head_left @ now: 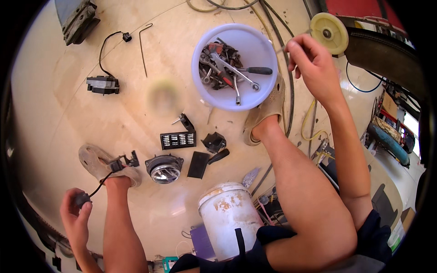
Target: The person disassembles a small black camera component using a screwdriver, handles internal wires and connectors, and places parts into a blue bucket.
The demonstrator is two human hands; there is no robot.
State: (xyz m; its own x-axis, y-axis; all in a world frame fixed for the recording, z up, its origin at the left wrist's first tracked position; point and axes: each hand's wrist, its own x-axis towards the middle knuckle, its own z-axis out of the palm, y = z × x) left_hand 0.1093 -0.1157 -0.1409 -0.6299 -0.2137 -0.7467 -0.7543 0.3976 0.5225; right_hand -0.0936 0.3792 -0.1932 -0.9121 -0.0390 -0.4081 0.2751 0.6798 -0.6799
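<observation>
Apparently two hands [76, 214] [309, 63], one bowl [234, 66], one bucket [230, 218]

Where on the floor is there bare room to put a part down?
Bare floor lies left of the basin, between the bent wire and the small motor, and below the round lamp toward the bucket. It is crowded around the grille and black parts.

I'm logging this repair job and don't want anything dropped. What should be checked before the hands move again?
1. Left hand grips the small black plug on its black cable: ok.
2. Cable free of the left foot's tan sandal: not ok, it crosses it.
3. Right hand pinches a thin metal piece: ok.
4. Round white plastic bowl of tools upright: ok.
5. What the thin piece is: cannot tell.
</observation>
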